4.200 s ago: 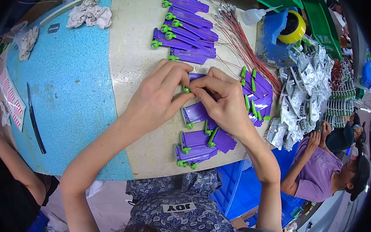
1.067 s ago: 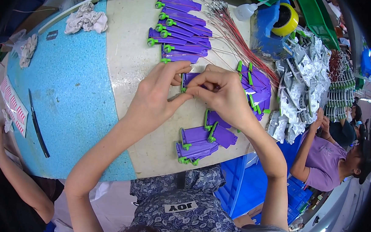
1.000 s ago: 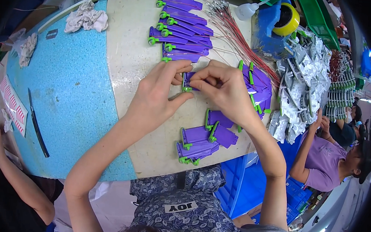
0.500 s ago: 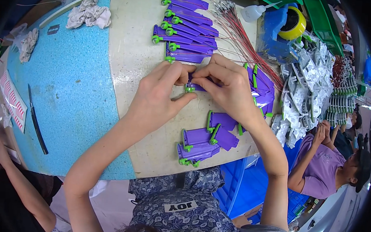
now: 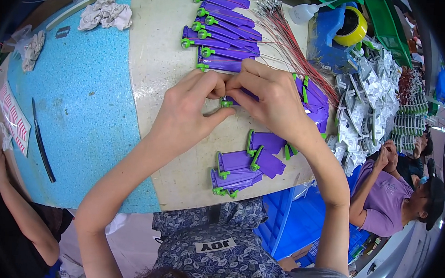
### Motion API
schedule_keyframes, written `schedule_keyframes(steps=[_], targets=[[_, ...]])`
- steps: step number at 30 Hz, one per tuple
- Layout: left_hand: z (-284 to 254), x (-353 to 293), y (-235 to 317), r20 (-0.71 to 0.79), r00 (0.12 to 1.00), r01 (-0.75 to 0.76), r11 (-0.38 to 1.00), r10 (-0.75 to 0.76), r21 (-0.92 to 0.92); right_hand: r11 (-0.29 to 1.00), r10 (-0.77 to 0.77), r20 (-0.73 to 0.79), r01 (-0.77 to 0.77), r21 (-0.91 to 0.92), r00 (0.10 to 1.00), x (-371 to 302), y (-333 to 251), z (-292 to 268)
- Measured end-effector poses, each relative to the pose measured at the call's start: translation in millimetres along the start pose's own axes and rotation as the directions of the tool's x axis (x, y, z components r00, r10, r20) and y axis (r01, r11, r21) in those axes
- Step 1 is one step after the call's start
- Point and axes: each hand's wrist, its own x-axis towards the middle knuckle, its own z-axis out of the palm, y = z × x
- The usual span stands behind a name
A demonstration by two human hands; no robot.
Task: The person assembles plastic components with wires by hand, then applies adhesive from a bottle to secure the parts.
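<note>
Between my hands is a purple plastic part with a green end piece [image 5: 227, 102], lying low over the cream table mat. My left hand [image 5: 183, 106] is closed, its curled fingertips pinching at the part near the green end. From the other side my right hand [image 5: 273, 99] grips the purple body with thumb and fingers, and its fingertips meet those of the left. The fingers hide most of the part. Just beyond them lies a column of similar purple parts [image 5: 226, 35] with green ends and thin wires. More purple parts [image 5: 239, 163] lie nearer me, and another group [image 5: 313, 106] sits beside my right wrist.
Red wires [image 5: 301, 59] fan across the far right, near a white squeeze bottle [image 5: 302, 13] and a yellow tape roll [image 5: 360, 29]. Grey-white plastic pieces [image 5: 370, 92] are heaped at right. On the blue mat [image 5: 87, 105] lie a thin dark tool [image 5: 42, 141] and crumpled rags [image 5: 106, 12]. Other people sit on both sides.
The fingertips of my right hand have moved slightly left, up against those of my left. Both hands still hold the purple part; the piles around it look the same.
</note>
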Motion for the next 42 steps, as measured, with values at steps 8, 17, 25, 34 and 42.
schedule_keyframes(steps=[8, 17, 25, 34, 42], targets=[[0, 1, 2, 0.013, 1.000, -0.007, 1.000, 0.007, -0.004, 0.972, 0.119, -0.014, -0.113, 0.206, 0.993, -3, 1, 3], [4, -1, -8, -0.043, 0.981, -0.188, 0.982, 0.189, 0.020, 0.850, 0.328, 0.091, -0.336, 0.405, 0.940, -30, -9, 4], [1, -1, -1, 0.037, 0.986, -0.165, 0.982, 0.163, 0.088, 0.841, 0.366, 0.030, -0.344, 0.417, 0.930, -27, -10, 6], [3, -2, -3, 0.016, 1.000, -0.023, 0.999, 0.023, -0.048, 0.811, 0.420, 0.067, -0.407, 0.420, 0.905, -23, -20, 5], [4, -1, -2, -0.010, 1.000, -0.017, 0.997, 0.016, -0.080, 0.740, 0.509, 0.054, -0.469, 0.481, 0.859, -30, -24, 11]])
